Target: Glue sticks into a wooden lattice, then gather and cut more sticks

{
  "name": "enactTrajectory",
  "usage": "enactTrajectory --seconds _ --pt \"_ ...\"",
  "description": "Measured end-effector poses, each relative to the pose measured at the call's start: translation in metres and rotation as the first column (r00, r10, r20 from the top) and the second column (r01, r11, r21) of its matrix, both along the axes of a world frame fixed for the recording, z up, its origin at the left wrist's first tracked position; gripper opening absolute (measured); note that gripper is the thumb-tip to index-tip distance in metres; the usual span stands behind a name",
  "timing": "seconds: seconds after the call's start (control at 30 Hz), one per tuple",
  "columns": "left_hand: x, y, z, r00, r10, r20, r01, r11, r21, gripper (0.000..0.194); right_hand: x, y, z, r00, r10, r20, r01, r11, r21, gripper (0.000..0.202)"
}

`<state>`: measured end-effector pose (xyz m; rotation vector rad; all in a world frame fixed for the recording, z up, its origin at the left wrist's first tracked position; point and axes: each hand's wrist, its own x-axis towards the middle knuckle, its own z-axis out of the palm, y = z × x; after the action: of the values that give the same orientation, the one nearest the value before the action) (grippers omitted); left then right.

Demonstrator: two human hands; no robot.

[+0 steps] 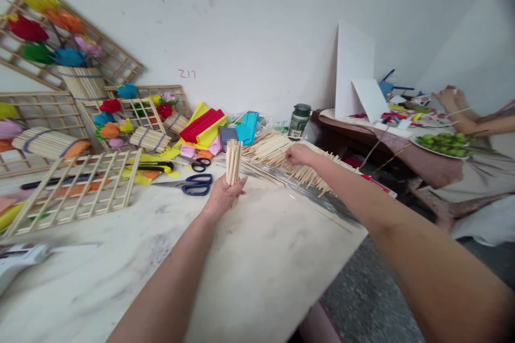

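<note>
An upright bundle of pale wooden sticks [233, 163] stands in my left hand [224, 193], whose fingers and thumb are wrapped round its lower part. Off to the right, my right hand [298, 154] reaches over the loose pile of wooden sticks [269, 149]. Its fingers are curled together at the pile, and what they grip is hidden. More sticks [314, 174] spread beneath my right forearm, with dark thin rods lying beside them.
Blue-handled scissors [197, 185], black scissors [200, 164] and a stick lattice [86, 182] lie left. Behind are crepe paper [203, 128], flower panels [124, 118] and a green bottle [300, 119]. A white glue gun [24, 260] rests front left. Another person's hands [450, 99] work at right.
</note>
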<state>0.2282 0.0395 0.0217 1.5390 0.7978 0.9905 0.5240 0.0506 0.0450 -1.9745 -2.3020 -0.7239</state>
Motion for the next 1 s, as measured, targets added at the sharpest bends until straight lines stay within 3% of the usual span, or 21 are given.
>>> enactTrajectory --seconds 0.27,0.7,1.0 --pt "-0.001 0.001 0.0 1.0 -0.012 -0.015 0.013 1.0 0.017 0.033 -0.006 -0.005 -0.002 0.996 -0.082 -0.039 0.077 0.989 -0.129 0.026" --pt "-0.001 0.001 0.0 1.0 -0.021 -0.023 0.022 0.999 0.026 0.034 -0.011 -0.015 0.001 0.988 -0.104 -0.112 0.085 0.983 -0.164 0.03" --pt "-0.001 0.002 -0.001 0.999 -0.022 -0.032 0.023 0.999 0.023 0.034 -0.012 -0.013 0.004 0.989 -0.127 -0.07 0.108 0.968 -0.228 0.027"
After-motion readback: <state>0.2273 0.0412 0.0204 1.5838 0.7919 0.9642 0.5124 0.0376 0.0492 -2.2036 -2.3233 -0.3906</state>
